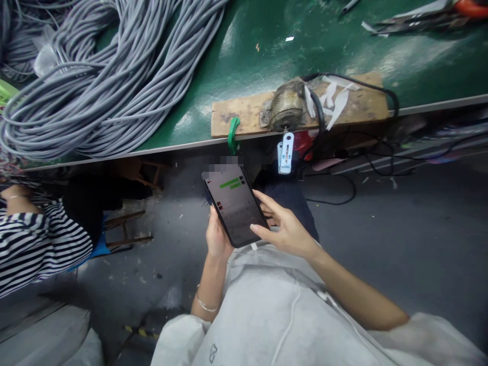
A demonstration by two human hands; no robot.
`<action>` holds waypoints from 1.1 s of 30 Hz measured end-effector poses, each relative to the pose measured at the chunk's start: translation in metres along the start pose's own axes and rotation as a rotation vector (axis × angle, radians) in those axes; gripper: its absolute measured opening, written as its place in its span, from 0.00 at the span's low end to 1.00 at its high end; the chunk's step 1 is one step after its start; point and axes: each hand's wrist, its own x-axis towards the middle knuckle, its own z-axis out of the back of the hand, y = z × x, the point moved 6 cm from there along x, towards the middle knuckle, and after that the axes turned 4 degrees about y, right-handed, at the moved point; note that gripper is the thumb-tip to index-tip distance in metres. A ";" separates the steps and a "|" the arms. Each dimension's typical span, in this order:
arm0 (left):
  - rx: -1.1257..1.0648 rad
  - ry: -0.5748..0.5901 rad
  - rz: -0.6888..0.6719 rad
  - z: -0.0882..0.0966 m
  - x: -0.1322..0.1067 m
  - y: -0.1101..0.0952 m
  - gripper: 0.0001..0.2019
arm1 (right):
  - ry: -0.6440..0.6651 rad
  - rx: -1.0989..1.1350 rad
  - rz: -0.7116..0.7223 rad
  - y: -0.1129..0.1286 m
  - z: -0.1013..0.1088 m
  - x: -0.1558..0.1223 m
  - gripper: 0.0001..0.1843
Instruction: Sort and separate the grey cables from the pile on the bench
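Observation:
A dark smartphone (238, 218) with a lit chat screen, showing green message bubbles, is held in front of my lap, below the bench edge. My left hand (218, 235) wraps round its lower left side, fingers partly hidden behind it. On the opposite side, my right hand (284, 226) grips the phone's right edge; its thumb hovers at or touches the lower screen, I cannot tell which. Above the phone, a wooden board (244, 113) on the bench carries a small motor (286, 107) with a light blue clip-like piece (285, 153) hanging at its front.
Large coils of grey cable (125, 86) cover the left of the green bench (259, 56). Pliers (415, 23) lie at the back right. A green clamp handle (233, 134) sticks out at the bench edge. A person in a striped top (41, 244) sits at left.

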 end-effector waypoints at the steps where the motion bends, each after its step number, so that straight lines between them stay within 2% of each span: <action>1: 0.004 -0.003 -0.003 0.000 0.000 0.000 0.21 | 0.001 0.000 0.000 0.000 0.000 0.000 0.40; 7: 0.021 0.033 -0.032 -0.004 -0.001 -0.001 0.20 | 0.007 0.006 0.000 -0.003 0.001 0.000 0.41; 12: 0.059 0.117 -0.090 -0.005 -0.002 -0.002 0.18 | 0.004 0.003 -0.002 -0.003 0.002 -0.002 0.40; 17: 0.104 0.154 -0.150 -0.002 -0.003 -0.004 0.21 | -0.004 -0.009 -0.003 -0.005 0.003 -0.003 0.39; 25: 0.173 0.206 -0.148 -0.005 -0.005 -0.006 0.25 | 0.002 -0.025 0.015 -0.003 0.004 -0.004 0.39; 33: 0.158 0.280 -0.137 0.007 -0.002 -0.004 0.26 | -0.068 -0.080 0.074 0.003 0.017 -0.003 0.29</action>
